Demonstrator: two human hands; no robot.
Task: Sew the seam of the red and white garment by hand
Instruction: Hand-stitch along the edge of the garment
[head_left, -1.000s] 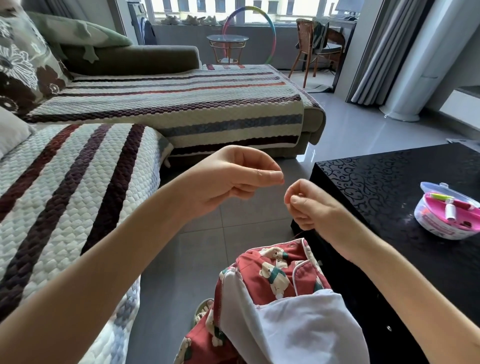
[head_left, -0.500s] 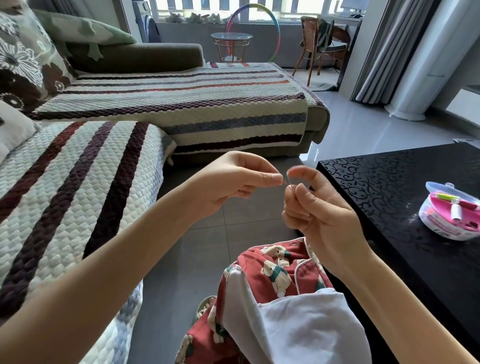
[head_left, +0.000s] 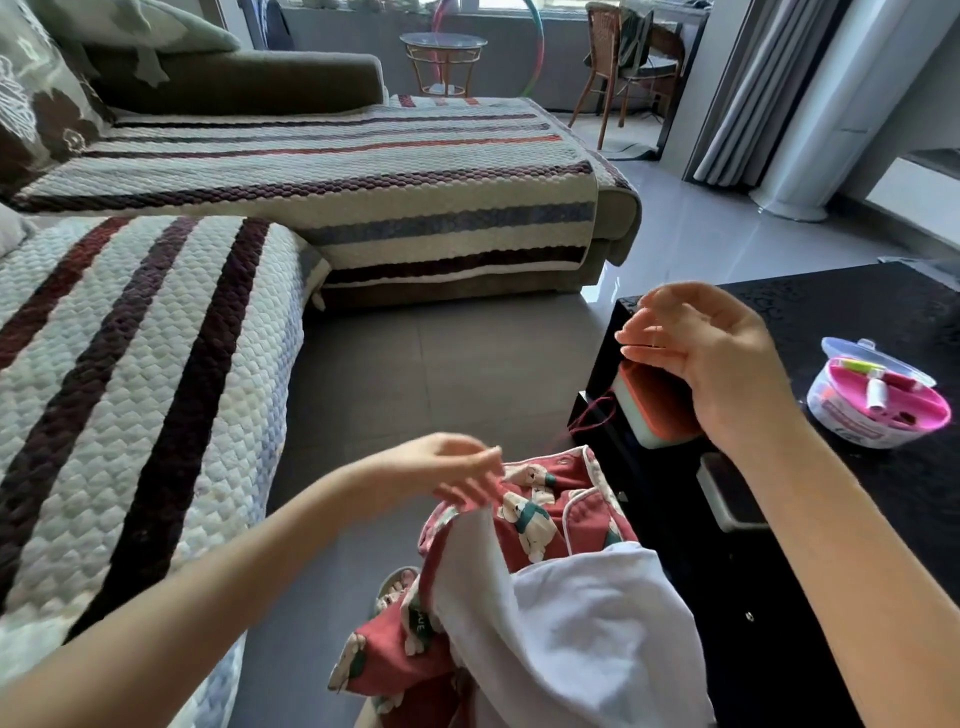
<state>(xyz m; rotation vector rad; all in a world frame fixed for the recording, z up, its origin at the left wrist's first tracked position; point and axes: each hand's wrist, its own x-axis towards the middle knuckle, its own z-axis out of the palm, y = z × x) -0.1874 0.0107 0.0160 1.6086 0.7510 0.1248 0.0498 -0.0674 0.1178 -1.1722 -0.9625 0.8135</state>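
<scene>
1. Step: threading done or nearly so; no stitch visible yet. Garment (head_left: 524, 519) lies in the lap.
2. Right hand (head_left: 711, 353): raised, pinching a faint needle (head_left: 656, 332); red thread (head_left: 592, 415) trails below.
3. Left hand (head_left: 457, 473): at the garment's red edge, blurred; grip cannot be told.
4. Next: hold the seam taut and bring the needle down.
5. Hidden: the seam itself.

The red-and-white fabric garment (head_left: 530, 525) lies just below the left hand (head_left: 452, 473); the round pink plastic box (head_left: 878, 402) sits on the black table (head_left: 857, 312), right of the right hand (head_left: 711, 353).
</scene>
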